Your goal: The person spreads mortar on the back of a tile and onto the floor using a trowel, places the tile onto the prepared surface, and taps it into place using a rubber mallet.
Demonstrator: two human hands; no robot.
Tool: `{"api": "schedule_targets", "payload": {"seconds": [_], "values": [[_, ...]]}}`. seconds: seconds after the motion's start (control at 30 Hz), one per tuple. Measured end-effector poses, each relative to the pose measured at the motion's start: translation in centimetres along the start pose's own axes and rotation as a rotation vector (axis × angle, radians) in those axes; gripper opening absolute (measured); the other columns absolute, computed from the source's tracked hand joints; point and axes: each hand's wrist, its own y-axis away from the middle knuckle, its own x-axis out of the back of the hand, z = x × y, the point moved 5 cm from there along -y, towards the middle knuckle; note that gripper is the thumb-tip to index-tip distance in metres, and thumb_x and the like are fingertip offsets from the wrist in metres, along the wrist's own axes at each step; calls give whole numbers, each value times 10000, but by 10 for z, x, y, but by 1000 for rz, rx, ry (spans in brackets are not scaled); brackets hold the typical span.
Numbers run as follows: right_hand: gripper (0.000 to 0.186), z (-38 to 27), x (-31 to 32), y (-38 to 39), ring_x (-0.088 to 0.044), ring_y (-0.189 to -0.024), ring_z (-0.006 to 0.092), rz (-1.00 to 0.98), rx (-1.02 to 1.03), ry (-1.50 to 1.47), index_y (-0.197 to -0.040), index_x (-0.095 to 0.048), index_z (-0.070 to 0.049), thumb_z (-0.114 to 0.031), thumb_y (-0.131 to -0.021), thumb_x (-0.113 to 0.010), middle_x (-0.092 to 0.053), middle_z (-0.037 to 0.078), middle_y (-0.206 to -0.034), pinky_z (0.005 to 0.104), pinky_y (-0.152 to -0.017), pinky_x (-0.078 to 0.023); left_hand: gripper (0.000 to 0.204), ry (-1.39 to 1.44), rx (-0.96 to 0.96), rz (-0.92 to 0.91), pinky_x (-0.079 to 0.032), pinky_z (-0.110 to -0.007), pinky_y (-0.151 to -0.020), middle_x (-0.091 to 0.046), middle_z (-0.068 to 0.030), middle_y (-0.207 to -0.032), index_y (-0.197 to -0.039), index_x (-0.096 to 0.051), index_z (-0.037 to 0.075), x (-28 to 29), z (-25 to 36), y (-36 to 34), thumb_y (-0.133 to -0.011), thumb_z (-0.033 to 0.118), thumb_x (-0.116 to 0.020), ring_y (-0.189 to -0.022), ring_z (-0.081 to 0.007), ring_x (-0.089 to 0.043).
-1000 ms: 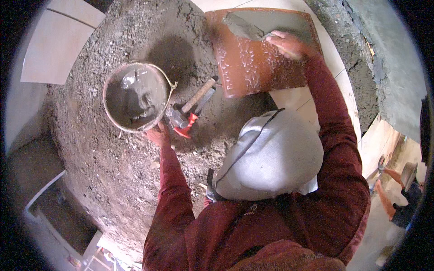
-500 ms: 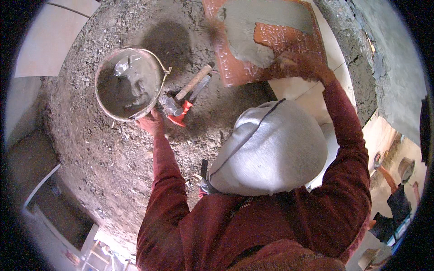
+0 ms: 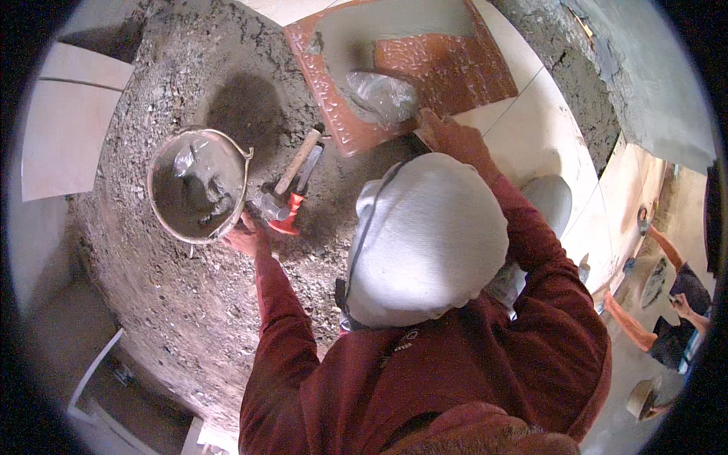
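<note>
My right hand point(image 3: 460, 144), fingers wrapped round the grip, holds a trowel at the near edge of a red-brown tile point(image 3: 474, 76). The trowel's shiny, smeared blade point(image 3: 385, 97) lies over the tile at the edge of the wet grey mortar point(image 3: 345, 42). That mortar covers the far and left parts of the tile, while an uncoated patch with pale raised marks shows at the right. At the left, my left hand point(image 3: 246, 236) grips the near-right rim of a round bucket point(image 3: 154, 178), which contains wet mortar point(image 3: 208, 182).
Between bucket and tile, a wooden-handled hammer point(image 3: 299, 159) lies beside a grey-and-red tool point(image 3: 285, 220) on rough ground point(image 3: 174, 303). My grey-clothed knee point(image 3: 432, 235) rises between my arms. Pale floor tiles point(image 3: 523, 140) extend right, where another person's arm point(image 3: 633, 326) shows.
The view has shifted, putting the tile farther left and the bucket lower. My right hand has come back from over the tile to its near edge, and the trowel blade now shows clearly.
</note>
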Motion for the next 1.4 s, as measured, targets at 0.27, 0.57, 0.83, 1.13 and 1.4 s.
{"api": "schedule_targets", "payload": {"seconds": [0.27, 0.57, 0.83, 1.13, 1.4], "values": [[439, 136, -6, -24, -685, -665, 347, 493, 55, -5, -1319, -484, -97, -379, -982, -501, -679, 234, -876, 467, -586, -553, 712, -92, -27, 3, -268, -533, -1096, -492, -274, -1372, -1313, -511, -40, -12, 5, -2, -951, 572, -467, -1289, -437, -412], [527, 195, -34, 55, -615, -563, 236, 64, -471, -507, -1329, -478, -38, -418, -969, -540, -627, 149, -790, 400, -527, -523, 715, -26, 39, 3, -290, -540, -1093, -490, -272, -1375, -1339, -488, -37, -8, 21, 2, -977, 576, -423, -1289, -432, -420], [410, 162, -16, 71, -567, -530, 182, 34, -768, -1214, -1208, -497, -48, -393, -988, -515, -573, 108, -798, 337, -444, -483, 737, -65, -2, 40, -280, -539, -1100, -492, -275, -1367, -1341, -484, -41, -14, 0, 2, -969, 592, -428, -1290, -425, -418], [424, 41, -76, 39, -649, -769, 352, 92, -39, -877, -1239, -466, -42, -393, -1000, -476, -636, 147, -874, 481, -707, -535, 768, -67, -33, 72, -277, -535, -1096, -490, -282, -1361, -1335, -481, -58, -9, -6, -1, -956, 609, -440, -1289, -424, -413], [376, -33, 9, 30, -682, -710, 374, -9, 79, -134, -1231, -470, -101, -372, -974, -508, -658, 191, -883, 512, -556, -542, 733, -188, -119, -2, -277, -543, -1090, -497, -262, -1366, -1336, -491, -40, -25, -28, 4, -968, 591, -428, -1288, -433, -410]]}}
